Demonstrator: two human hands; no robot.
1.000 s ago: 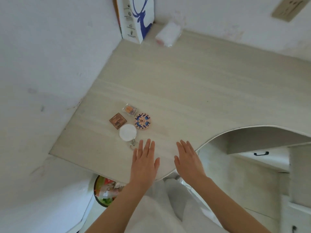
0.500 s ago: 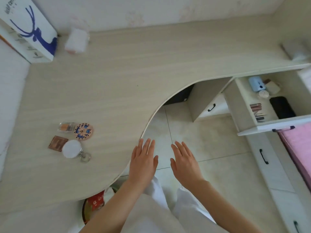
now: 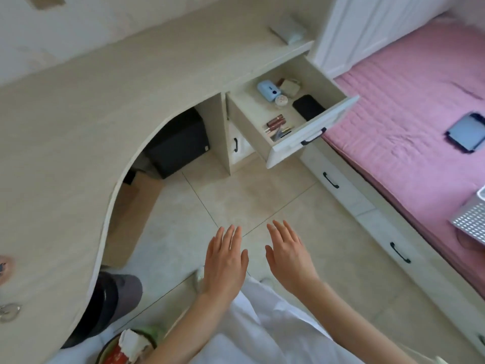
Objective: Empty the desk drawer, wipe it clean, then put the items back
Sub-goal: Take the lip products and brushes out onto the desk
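Note:
The white desk drawer [image 3: 315, 132] stands pulled open at the upper middle, beside the bed. Inside lie a light blue device [image 3: 268, 89], a small round tin [image 3: 281, 100], a beige pouch [image 3: 290, 84], a black phone [image 3: 308, 106] and several lipstick tubes and pens [image 3: 277, 124]. My left hand [image 3: 225, 258] and right hand [image 3: 287, 252] hover flat over the floor tiles, fingers straight, holding nothing, well short of the drawer. A round patterned item [image 3: 4, 267] and a key ring [image 3: 9, 312] lie on the desk [image 3: 65, 122] at the far left edge.
A grey box [image 3: 288, 30] sits on the desk's far end. Under the desk stand a black box [image 3: 181, 148] and cardboard [image 3: 131, 214]. A pink bed [image 3: 409, 122] with a tablet [image 3: 465, 132] and a perforated basket [image 3: 472, 219] is on the right. A bin [image 3: 126, 348] stands below.
The view has swung right from the desk corner toward the open drawer and bed. Both hands stayed flat and empty, moving off the desktop to hover over the floor.

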